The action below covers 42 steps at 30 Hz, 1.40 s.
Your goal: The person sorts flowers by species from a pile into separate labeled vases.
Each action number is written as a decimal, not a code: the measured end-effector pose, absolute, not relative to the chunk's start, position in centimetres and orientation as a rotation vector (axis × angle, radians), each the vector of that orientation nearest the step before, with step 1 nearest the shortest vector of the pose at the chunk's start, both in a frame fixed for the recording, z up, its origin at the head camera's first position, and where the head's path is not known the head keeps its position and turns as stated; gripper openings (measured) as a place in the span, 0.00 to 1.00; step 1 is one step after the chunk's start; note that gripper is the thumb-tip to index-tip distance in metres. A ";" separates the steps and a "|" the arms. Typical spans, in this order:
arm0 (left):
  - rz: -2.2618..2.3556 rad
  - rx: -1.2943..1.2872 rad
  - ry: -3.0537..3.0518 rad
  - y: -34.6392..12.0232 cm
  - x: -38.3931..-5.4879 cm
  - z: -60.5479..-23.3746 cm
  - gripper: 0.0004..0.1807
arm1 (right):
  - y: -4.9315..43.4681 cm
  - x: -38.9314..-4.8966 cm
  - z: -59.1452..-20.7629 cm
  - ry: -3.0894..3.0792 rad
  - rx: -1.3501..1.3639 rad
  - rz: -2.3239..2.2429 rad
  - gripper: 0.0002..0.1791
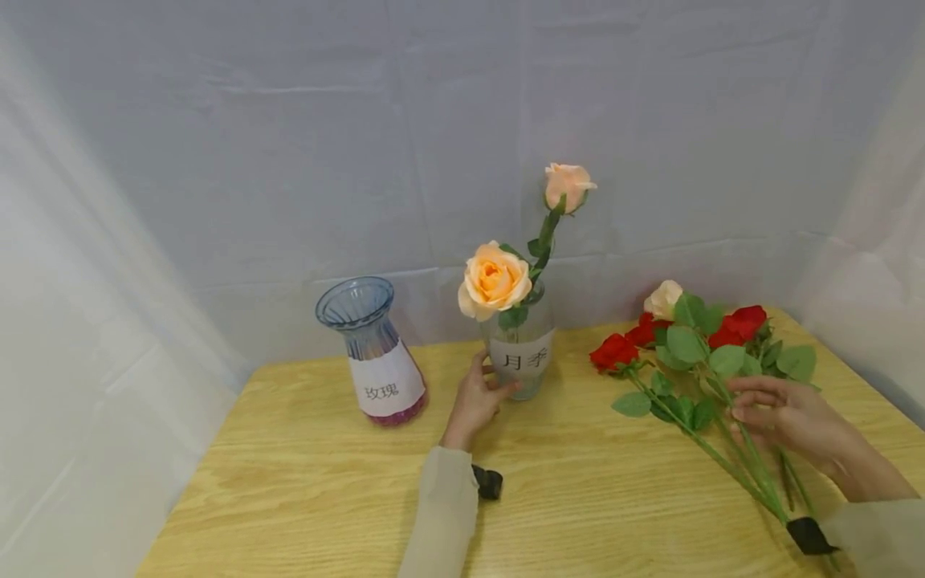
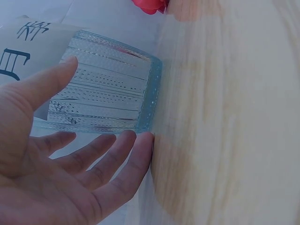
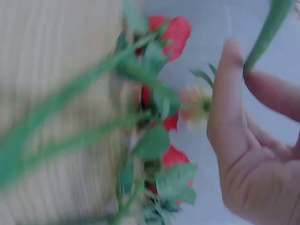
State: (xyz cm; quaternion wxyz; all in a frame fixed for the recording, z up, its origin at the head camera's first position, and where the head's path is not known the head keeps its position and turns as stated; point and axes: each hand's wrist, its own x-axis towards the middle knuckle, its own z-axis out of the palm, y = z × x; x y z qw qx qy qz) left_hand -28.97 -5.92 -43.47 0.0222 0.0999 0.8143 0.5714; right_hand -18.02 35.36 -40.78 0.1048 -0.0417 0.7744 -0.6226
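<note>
A pale cloth (image 1: 289, 160) is hung behind and beside the scene, its creases lit softly. Before it a wooden bench (image 1: 578, 482) is set, on which everything is carried. Two vases are stood near its back edge. On the left, apart from both hands, a blue vase (image 1: 367, 345) is placed, tinted pink at its base; near the middle is placed a clear vase (image 1: 530, 389).

By the clear vase's lower left side the left grip (image 1: 473, 401) is held, released rather than clenched: its fingers are gently bent along the glass and its thumb is laid across the front. Over the flowers at the right end the right grip (image 1: 798, 421) is held, and a green stem (image 3: 269, 33) is pinched between its thumb and forefinger; which bloom is borne by that stem cannot be told.

In the clear vase an open peach rose (image 1: 495, 277) and a taller, tighter pink rose (image 1: 568, 189) are held. Beside the right grip, red roses (image 1: 614, 353) and a cream rose (image 1: 663, 300) are heaped among leaves. Both vases are wrapped with white labels (image 1: 386, 381) marked in dark characters.
</note>
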 end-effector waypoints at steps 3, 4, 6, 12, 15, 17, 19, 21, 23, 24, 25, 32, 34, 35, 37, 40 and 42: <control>1.770 0.313 2.525 -5.9 -28.9 -43.4 0.41 | 35.3 -18.1 -40.8 2.108 -0.047 -2.065 0.21; 1.770 0.314 2.523 -5.8 -28.9 -43.4 0.41 | 35.3 -18.1 -40.8 2.054 -0.030 -2.121 0.22; 1.773 0.316 2.518 -5.8 -28.8 -43.4 0.41 | 35.2 -18.1 -40.8 1.977 -0.003 -2.211 0.23; 1.774 0.318 2.515 -5.7 -29.0 -43.3 0.41 | 34.6 -18.4 -40.9 1.898 0.002 -2.341 0.21; 1.769 0.321 2.522 -5.7 -28.9 -43.2 0.41 | 34.2 -18.6 -40.8 1.863 -0.012 -2.415 0.17; 1.770 0.323 2.524 -5.7 -28.9 -43.2 0.41 | 33.8 -18.7 -40.7 1.835 -0.011 -2.467 0.16; 1.774 0.326 2.524 -5.7 -28.9 -43.2 0.41 | 33.4 -18.9 -40.6 1.812 -0.007 -2.513 0.16; 1.778 0.326 2.522 -5.7 -28.9 -43.3 0.40 | 33.0 -19.1 -40.4 1.783 0.002 -2.555 0.17; 1.778 0.324 2.519 -5.7 -28.9 -43.3 0.40 | 32.5 -19.2 -40.2 1.760 0.015 -2.594 0.19; 1.778 0.325 2.517 -5.7 -28.9 -43.3 0.40 | 32.3 -19.2 -40.1 1.749 0.013 -2.615 0.19; 1.776 0.323 2.517 -5.7 -28.9 -43.3 0.40 | 32.0 -19.2 -40.0 1.731 0.015 -2.646 0.20; 1.776 0.333 2.529 -5.9 -28.9 -43.4 0.40 | 29.7 -19.6 -38.9 1.622 0.001 -2.885 0.23; 1.775 0.331 2.530 -5.9 -28.8 -43.4 0.40 | 29.1 -19.7 -38.6 1.594 -0.004 -2.937 0.23; 1.778 0.328 2.527 -5.9 -28.8 -43.4 0.40 | 28.8 -19.8 -38.4 1.581 -0.005 -2.955 0.23; 1.779 0.325 2.524 -5.9 -28.8 -43.4 0.40 | 28.3 -19.8 -38.1 1.531 -0.006 -2.992 0.26; 1.781 0.322 2.522 -5.9 -28.8 -43.4 0.40 | 27.6 -20.1 -37.5 1.469 0.018 -3.021 0.31; 1.782 0.320 2.522 -5.9 -28.8 -43.5 0.40 | 27.1 -20.2 -37.1 1.446 0.038 -3.030 0.35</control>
